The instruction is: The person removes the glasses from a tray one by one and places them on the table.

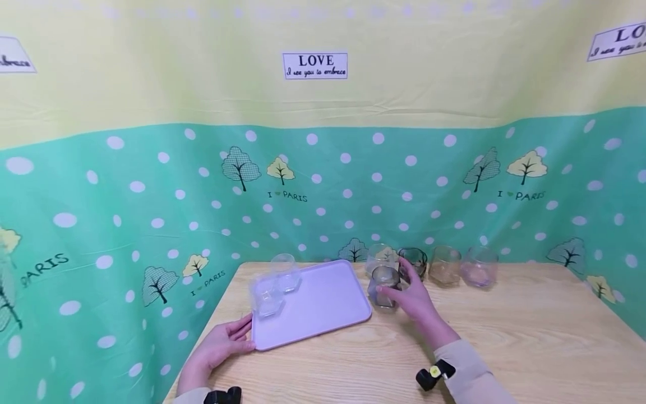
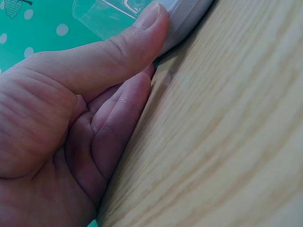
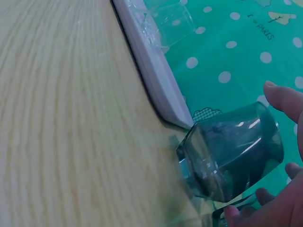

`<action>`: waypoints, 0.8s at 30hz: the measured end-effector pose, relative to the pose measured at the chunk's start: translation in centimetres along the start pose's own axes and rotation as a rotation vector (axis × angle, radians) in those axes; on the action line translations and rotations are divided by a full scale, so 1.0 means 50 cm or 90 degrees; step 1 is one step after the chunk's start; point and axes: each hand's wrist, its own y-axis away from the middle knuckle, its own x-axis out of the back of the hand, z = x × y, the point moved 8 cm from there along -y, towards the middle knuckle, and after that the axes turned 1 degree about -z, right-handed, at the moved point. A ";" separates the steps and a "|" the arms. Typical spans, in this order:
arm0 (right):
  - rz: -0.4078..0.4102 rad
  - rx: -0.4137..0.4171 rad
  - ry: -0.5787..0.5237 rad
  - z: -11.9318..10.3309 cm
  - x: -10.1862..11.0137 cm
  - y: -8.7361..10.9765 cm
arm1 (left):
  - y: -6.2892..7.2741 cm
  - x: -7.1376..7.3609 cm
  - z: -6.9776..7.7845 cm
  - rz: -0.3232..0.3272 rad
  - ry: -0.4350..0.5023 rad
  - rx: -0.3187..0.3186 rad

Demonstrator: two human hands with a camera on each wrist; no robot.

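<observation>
At the near left corner of a pale purple tray [image 1: 323, 308], my left hand [image 1: 222, 345] grips the rim. In the left wrist view the thumb [image 2: 147, 23] lies on the tray's edge, with the other fingers curled low against the table. Two clear glasses [image 1: 267, 303] stand on the tray's left side. Just right of the tray is a smoky grey glass [image 3: 232, 151], upright on the table. My right hand [image 1: 416, 300] reaches around it, thumb and fingers spread; the right wrist view shows a gap between thumb and glass.
Behind the grey glass stand a clear glass [image 1: 379, 255] and a dark glass [image 1: 415, 261]. An amber-tinted glass [image 1: 445, 269] and a pinkish glass [image 1: 479, 269] continue the row rightward. A patterned green and yellow curtain [image 1: 323, 168] hangs along the back of the wooden table [image 1: 535, 331].
</observation>
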 end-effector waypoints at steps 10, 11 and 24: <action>0.057 0.054 0.003 -0.043 0.005 0.015 | -0.005 -0.002 -0.002 -0.014 0.029 -0.012; 0.061 0.058 0.003 -0.045 0.005 0.017 | -0.005 -0.003 -0.001 -0.015 0.029 -0.015; 0.125 0.195 0.065 -0.103 -0.028 0.041 | -0.004 -0.004 0.003 -0.006 0.014 -0.007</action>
